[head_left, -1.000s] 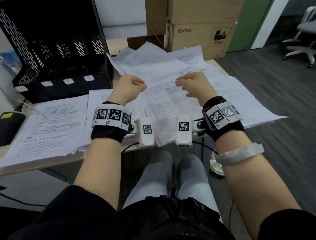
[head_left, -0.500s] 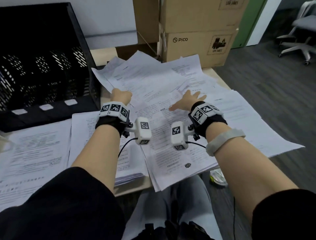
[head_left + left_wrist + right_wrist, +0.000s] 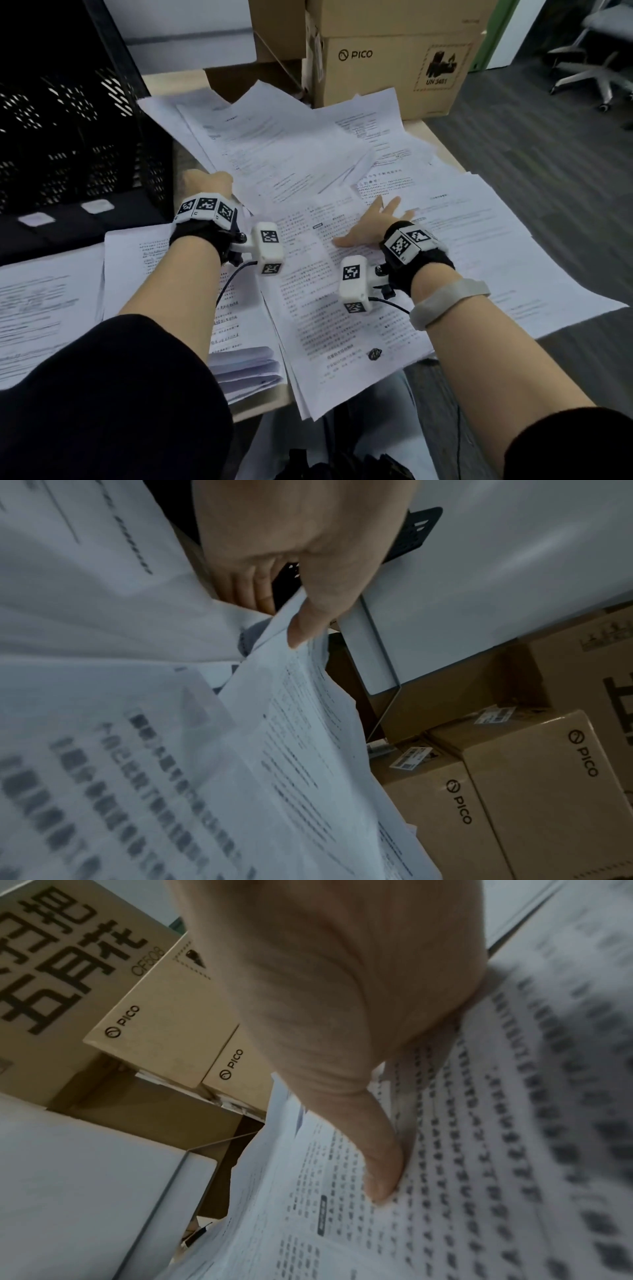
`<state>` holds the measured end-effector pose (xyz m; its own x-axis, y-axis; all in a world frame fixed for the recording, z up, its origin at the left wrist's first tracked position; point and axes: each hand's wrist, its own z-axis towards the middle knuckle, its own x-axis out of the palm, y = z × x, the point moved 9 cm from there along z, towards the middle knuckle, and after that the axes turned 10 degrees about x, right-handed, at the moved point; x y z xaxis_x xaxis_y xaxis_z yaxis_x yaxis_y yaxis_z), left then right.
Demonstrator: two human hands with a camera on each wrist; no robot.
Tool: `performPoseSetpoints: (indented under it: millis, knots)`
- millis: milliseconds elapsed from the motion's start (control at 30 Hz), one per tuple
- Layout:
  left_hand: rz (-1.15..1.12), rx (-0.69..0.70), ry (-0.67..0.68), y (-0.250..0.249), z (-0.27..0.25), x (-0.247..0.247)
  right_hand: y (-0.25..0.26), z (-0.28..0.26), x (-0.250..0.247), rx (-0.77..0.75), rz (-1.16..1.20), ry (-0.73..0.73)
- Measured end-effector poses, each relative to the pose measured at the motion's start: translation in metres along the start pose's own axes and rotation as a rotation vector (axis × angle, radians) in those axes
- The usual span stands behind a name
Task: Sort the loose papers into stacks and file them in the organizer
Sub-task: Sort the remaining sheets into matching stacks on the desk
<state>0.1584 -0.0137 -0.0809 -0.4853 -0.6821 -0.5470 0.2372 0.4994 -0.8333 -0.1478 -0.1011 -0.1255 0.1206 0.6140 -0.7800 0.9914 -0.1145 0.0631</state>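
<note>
Loose printed papers [image 3: 291, 147] lie fanned over the desk's right half. My left hand [image 3: 205, 181] is at their left edge beside the black mesh organizer [image 3: 68, 137]. In the left wrist view the left hand [image 3: 277, 615] pinches a few sheets [image 3: 308, 723], thumb on top and fingers beneath. My right hand [image 3: 373, 222] lies flat, fingers spread, on a densely printed sheet [image 3: 325, 308]. In the right wrist view its thumb [image 3: 380, 1177] presses on that sheet [image 3: 479, 1150].
Two neater paper stacks [image 3: 44, 308] [image 3: 239, 342] lie on the desk's near left. Cardboard boxes [image 3: 394, 68] stand at the back behind the papers. Some sheets overhang the desk's front edge [image 3: 260, 407]. An office chair [image 3: 596, 68] stands on the floor far right.
Both hands came down and forward from loose fists above the desk. The left took hold of the papers' left edge; the right opened flat onto the printed sheet.
</note>
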Motion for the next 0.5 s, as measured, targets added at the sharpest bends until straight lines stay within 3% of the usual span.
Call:
performPoseSetpoints:
  millis: [200, 367, 500]
  knots:
    - [-0.280, 0.052, 0.103, -0.016, 0.005, 0.019, 0.002, 0.028, 0.013, -0.035, -0.032, -0.005]
    - [-0.083, 0.044, 0.149, -0.012, 0.009, 0.025, 0.005, 0.044, 0.019, -0.044, -0.055, -0.008]
    - [-0.034, 0.149, 0.035, -0.008, 0.012, 0.019, 0.005, 0.044, 0.018, -0.038, -0.058, -0.006]
